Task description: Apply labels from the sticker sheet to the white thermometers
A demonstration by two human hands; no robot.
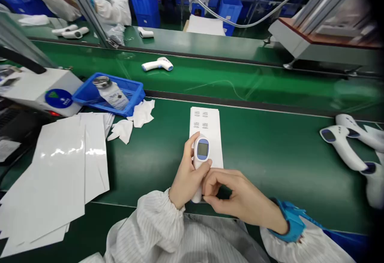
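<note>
My left hand point(186, 177) is wrapped round a white infrared thermometer point(201, 145) with a blue-framed grey screen facing up. My right hand point(237, 193) is curled beside the handle, thumb and fingertips pinched together close to its lower side. What those fingertips hold, if anything, is too small to make out. A blue strap point(286, 220) circles the right wrist. Under and beyond the thermometer lies a white label sheet point(213, 135) with small dark printed marks on its upper part; its lower end is hidden by my hands.
Glossy white sheets point(64, 167) are piled at left. Behind them a blue tray point(136, 99) holds a metal-topped container, near crumpled white scraps point(144, 113). Several thermometers point(342, 145) lie at right; another thermometer point(157, 64) rests on the green strip beyond. A person in white point(115, 3) is across.
</note>
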